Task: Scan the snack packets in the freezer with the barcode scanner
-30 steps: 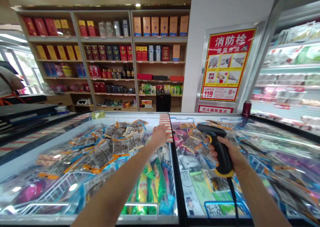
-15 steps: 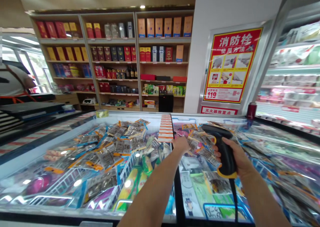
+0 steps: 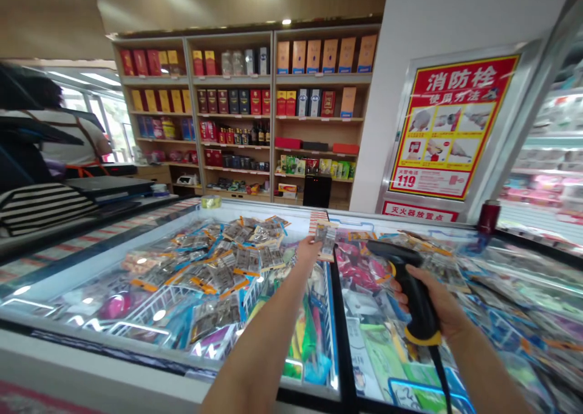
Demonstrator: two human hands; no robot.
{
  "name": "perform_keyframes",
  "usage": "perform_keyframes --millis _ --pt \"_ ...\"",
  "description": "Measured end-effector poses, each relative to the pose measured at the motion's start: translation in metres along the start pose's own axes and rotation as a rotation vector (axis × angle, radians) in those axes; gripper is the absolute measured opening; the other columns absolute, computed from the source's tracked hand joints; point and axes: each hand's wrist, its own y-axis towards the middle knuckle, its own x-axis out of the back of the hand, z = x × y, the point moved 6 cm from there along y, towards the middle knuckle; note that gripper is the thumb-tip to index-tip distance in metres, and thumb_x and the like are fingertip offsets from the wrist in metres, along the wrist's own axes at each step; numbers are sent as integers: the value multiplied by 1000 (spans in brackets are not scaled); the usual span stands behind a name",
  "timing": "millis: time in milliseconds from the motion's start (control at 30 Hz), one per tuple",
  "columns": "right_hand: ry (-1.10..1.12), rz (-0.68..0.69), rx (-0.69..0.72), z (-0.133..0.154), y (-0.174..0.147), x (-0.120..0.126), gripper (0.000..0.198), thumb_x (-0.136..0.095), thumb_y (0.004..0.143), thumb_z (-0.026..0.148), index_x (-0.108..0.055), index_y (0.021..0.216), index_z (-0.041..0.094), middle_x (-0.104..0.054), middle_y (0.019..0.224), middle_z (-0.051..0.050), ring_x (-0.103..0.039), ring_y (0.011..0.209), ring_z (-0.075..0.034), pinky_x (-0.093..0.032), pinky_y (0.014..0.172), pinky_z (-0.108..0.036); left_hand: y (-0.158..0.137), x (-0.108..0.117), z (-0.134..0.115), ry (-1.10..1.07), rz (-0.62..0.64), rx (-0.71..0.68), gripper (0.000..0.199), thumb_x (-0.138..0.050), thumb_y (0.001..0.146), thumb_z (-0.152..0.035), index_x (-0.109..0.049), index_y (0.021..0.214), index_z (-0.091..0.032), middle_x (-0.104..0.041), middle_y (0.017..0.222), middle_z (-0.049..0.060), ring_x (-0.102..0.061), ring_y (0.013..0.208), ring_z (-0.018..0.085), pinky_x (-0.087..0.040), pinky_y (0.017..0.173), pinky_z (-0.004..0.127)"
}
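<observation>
My left hand [image 3: 308, 247] reaches forward over the chest freezer's middle divider, fingers closed on the edge of a small flat snack packet [image 3: 326, 240]. The packet is pale with a greyish, see-through middle, and it stands up above the glass. In my right hand [image 3: 437, 298] is a black and yellow barcode scanner [image 3: 418, 302], its head turned left towards the packet and its cable hanging down. Similar packets with orange and blue edges [image 3: 223, 268] lie piled to the left of my left arm. More packets [image 3: 446, 265] lie beyond the scanner on the right.
Under the glass of the freezer [image 3: 337, 317] are wire baskets and bagged goods. A dark red can-shaped object [image 3: 489, 217] stands at the back right. Boxed goods fill the shelves [image 3: 237, 81] behind. At the left is a person [image 3: 75, 138] by a counter with a striped bag [image 3: 45, 207].
My left hand has lifted a packet from the pile right of the divider and moved slightly left. The view has turned left; the scanner stays in my right hand.
</observation>
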Motion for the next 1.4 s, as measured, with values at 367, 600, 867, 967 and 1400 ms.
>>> perform_keyframes --millis 367,600,867,967,1400 --pt "-243 -11 -113 -20 -3 -20 24 -52 71 36 -54 65 13 -53 50 0 -47 37 -7 -40 33 -18 9 46 19 -466 -146 167 19 -55 72 -23 -55 89 -13 -57 68 -1 -50 53 6 -40 50 20" --pt "-229 10 -113 -19 -4 -19 22 -52 71 36 -54 65 14 -53 51 1 -47 36 -7 -39 33 -18 14 44 24 -534 -168 174 19 -58 61 -14 -60 79 -18 -59 63 -1 -54 59 10 -40 57 23" --pt "-308 -17 -114 -22 -4 -16 28 -51 72 38 -54 60 13 -53 48 0 -46 35 -7 -39 33 -18 16 47 30 -565 -184 190 21 -60 58 -16 -60 78 -19 -60 65 0 -56 63 12 -41 61 27" --pt "-290 -36 -102 -20 -4 -16 25 -52 71 36 -55 63 13 -53 48 0 -47 36 -8 -40 33 -19 13 49 31 -573 -205 209 22 -59 59 -15 -59 81 -19 -59 64 -1 -55 64 12 -40 60 25" --pt "-223 -91 -138 -22 -3 -12 21 -53 71 36 -52 65 15 -53 50 2 -47 35 -7 -40 32 -18 14 51 36 -639 -250 259 26 -57 64 -18 -55 90 -22 -60 78 0 -57 70 11 -41 59 22"
